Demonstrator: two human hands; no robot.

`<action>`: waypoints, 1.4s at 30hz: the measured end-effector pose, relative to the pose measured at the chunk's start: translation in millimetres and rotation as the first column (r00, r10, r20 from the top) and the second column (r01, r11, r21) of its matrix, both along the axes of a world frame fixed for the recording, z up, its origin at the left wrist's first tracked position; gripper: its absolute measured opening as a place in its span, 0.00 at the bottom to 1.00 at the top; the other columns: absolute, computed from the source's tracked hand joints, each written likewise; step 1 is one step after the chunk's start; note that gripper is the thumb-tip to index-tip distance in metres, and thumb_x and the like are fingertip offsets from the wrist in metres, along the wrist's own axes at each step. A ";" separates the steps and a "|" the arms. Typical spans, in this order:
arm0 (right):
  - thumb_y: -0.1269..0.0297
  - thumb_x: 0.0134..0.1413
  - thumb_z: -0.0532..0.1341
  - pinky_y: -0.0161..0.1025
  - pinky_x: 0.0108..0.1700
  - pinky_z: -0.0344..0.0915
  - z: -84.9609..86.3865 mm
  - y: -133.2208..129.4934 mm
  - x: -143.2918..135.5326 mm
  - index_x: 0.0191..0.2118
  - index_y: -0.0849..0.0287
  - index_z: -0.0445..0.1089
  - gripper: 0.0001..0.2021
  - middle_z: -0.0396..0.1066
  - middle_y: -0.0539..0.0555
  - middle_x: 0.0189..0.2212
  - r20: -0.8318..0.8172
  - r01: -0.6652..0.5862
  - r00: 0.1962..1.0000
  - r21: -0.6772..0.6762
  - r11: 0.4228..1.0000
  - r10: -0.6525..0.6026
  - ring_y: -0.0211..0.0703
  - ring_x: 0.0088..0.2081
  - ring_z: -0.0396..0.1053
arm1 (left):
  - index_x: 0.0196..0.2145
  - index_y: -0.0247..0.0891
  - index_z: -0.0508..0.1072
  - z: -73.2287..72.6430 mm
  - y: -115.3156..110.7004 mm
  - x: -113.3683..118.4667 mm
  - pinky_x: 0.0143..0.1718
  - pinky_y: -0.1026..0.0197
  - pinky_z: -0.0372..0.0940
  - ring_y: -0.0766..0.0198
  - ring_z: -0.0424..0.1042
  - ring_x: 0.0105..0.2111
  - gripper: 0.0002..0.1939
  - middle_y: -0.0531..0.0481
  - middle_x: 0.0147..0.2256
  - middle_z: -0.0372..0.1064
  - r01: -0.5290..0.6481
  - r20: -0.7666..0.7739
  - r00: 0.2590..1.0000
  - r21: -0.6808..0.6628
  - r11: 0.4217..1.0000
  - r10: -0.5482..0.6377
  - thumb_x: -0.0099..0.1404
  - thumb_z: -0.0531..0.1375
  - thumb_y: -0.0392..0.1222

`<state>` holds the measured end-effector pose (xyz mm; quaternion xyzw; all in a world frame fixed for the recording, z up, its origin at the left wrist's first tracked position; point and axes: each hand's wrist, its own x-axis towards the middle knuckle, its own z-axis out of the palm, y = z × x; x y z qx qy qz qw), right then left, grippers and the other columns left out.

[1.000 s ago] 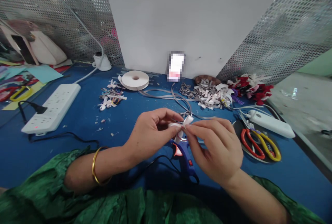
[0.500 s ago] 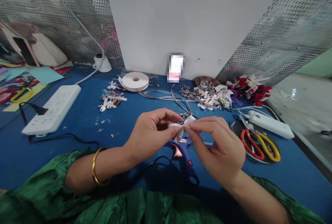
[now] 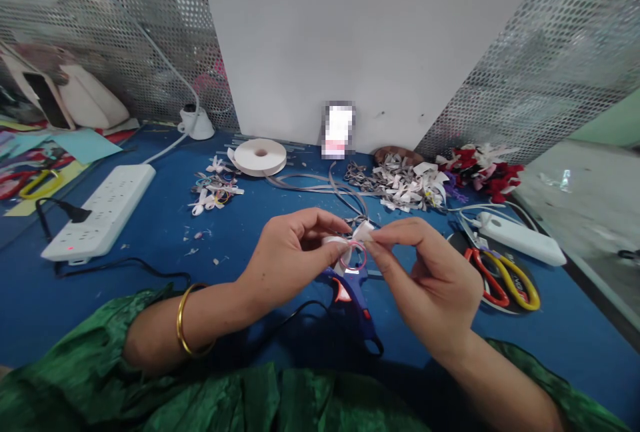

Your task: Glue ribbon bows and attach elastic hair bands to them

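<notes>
Small white ribbon bow, loops folded and pinched at centre, held above the table between both hands' fingertips. Thin pink elastic ring hangs at its centre, beside the right thumb.

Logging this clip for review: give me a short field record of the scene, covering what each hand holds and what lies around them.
left hand: pinches the white ribbon bow from the left
right hand: pinches the bow from the right, by a small pink ring
below hands: blue glue gun on the blue table
right side: scissors, white bow pile
left side: power strip, ribbon roll
</notes>
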<state>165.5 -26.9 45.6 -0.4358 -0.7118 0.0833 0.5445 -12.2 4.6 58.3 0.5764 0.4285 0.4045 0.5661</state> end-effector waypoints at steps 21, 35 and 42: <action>0.76 0.57 0.64 0.40 0.38 0.67 0.2 1.9 -0.1 0.37 0.57 0.70 0.06 0.74 0.50 0.30 0.052 -0.017 0.998 0.011 1.000 0.017 0.38 0.34 0.72 | 0.36 0.34 0.77 1.2 -0.9 0.1 0.28 0.71 0.70 0.70 0.75 0.25 0.08 0.52 0.27 0.77 -0.002 0.000 1.000 -0.003 1.000 0.002 0.58 0.67 0.37; 0.75 0.56 0.65 0.39 0.35 0.67 1.2 0.9 1.6 0.36 0.55 0.72 0.06 0.73 0.50 0.30 -0.117 0.001 0.993 -0.077 0.997 -0.010 0.40 0.33 0.71 | 0.36 0.34 0.78 2.2 -1.1 0.0 0.29 0.68 0.71 0.66 0.77 0.27 0.09 0.50 0.29 0.79 0.000 -0.023 1.000 0.016 1.000 0.001 0.57 0.68 0.40; 0.76 0.55 0.65 0.42 0.38 0.67 0.4 2.0 -0.1 0.38 0.55 0.70 0.08 0.76 0.50 0.31 0.291 0.013 0.954 0.190 0.982 -0.069 0.41 0.34 0.74 | 0.36 0.34 0.77 2.1 -1.6 0.8 0.29 0.68 0.71 0.67 0.76 0.25 0.07 0.52 0.27 0.77 0.002 -0.012 1.000 0.013 1.000 -0.002 0.58 0.66 0.36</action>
